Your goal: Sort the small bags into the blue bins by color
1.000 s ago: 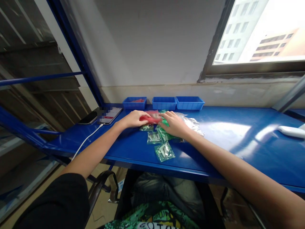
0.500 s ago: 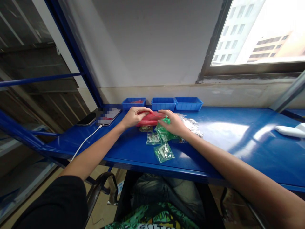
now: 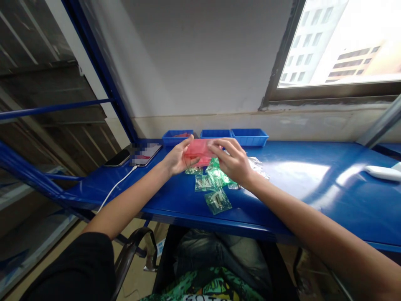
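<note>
A red translucent plastic bag [image 3: 200,147] is stretched between my two hands, just above the table. My left hand [image 3: 178,159] holds its left end, thumb up and the other fingers partly behind the plastic. My right hand [image 3: 233,161] pinches the bag's right side between thumb and fingers. Below lie small green-tinted packets, among them one packet with white and metal pieces [image 3: 218,201] and another such packet [image 3: 204,183]. More green plastic [image 3: 216,171] is partly hidden by my right hand. Silvery clear packets [image 3: 257,167] show beyond my right wrist.
Three blue bins stand against the wall: the left bin [image 3: 171,140] with red material in it, the middle bin [image 3: 208,133] and the right bin [image 3: 249,138]. Two phones, one a cabled phone [image 3: 150,154], lie left. A white object [image 3: 380,172] rests far right on the blue table [image 3: 300,200].
The red bag has been raised and spread flatter between my hands. My left hand has turned with its thumb up, and my right fingers have shifted onto the bag's face.
</note>
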Demonstrator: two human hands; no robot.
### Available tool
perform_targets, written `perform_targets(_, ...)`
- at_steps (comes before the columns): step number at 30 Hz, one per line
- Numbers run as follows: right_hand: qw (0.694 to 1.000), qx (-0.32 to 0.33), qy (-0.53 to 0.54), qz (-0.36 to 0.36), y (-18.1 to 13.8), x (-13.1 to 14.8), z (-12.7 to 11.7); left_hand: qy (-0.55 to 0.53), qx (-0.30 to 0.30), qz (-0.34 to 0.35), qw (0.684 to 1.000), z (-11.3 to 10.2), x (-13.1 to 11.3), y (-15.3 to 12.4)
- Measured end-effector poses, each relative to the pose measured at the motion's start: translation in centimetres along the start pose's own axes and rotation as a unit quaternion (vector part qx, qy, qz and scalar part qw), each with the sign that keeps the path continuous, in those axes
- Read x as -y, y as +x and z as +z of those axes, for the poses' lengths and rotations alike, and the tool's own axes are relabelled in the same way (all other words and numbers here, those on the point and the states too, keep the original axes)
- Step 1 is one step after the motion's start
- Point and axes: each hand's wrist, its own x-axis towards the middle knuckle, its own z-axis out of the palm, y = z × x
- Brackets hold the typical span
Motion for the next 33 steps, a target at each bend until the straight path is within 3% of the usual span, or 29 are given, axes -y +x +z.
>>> perform_targets(2, 0.998, 0.034, 0.014, -0.043, -0.3, 0.5, 0.6, -0.022, -0.017, 0.016, 0.999, 0.0, 0.2, -0.2)
perform_targets(4, 0.996, 0.062, 0.04, -0.041, -0.6, 0.9, 1.3, -0.016, -0.031, 0.026, 0.999, -0.4, 0.3, -0.2)
perform_targets(6, 0.995, 0.058, 0.079, 0.033, -0.8, 1.1, 1.9, -0.007, -0.048, 0.046, 0.998, -0.9, 0.5, 0.0)
perform_targets(8, 0.972, 0.029, 0.154, 0.176, -0.7, 1.1, 2.4, -0.005, -0.078, 0.08, 0.994, -1.3, 0.7, 0.3)
perform_targets(10, 0.899, 0.024, 0.281, 0.334, -0.4, 1.0, 2.5, -0.007, -0.096, 0.108, 0.989, -1.3, 0.8, 0.5)
perform_targets(12, 0.79, 0.043, 0.416, 0.448, 0.0, 1.0, 2.4, -0.01, -0.094, 0.124, 0.988, -1.0, 0.9, 0.5)
perform_targets(14, 0.712, 0.053, 0.488, 0.502, 0.4, 1.2, 2.2, -0.011, -0.083, 0.132, 0.988, -0.5, 1.1, 0.3)
perform_targets(15, 0.699, 0.052, 0.497, 0.512, 0.5, 1.4, 2.1, -0.011, -0.079, 0.133, 0.988, -0.3, 1.1, 0.2)
perform_targets(21, 0.757, 0.053, 0.425, 0.493, 0.5, 1.8, 2.0, 0.047, -0.081, 0.055, 0.994, 0.0, 1.8, -0.1)
perform_targets(26, 0.772, 0.066, 0.377, 0.506, 0.5, 1.7, 1.9, 0.116, -0.088, 0.055, 0.988, -1.7, 1.9, 1.5)
perform_targets(28, 0.771, 0.057, 0.375, 0.512, 0.5, 1.6, 1.8, 0.163, -0.128, 0.075, 0.975, -3.3, 0.8, 3.1)
perform_targets(31, 0.776, 0.047, 0.36, 0.515, 0.5, 1.3, 1.7, 0.216, -0.25, 0.103, 0.938, -6.4, -2.4, 6.2)
perform_targets(33, 0.788, 0.052, 0.336, 0.513, 0.3, 1.0, 1.7, 0.242, -0.31, 0.085, 0.915, -8.5, -4.8, 8.2)
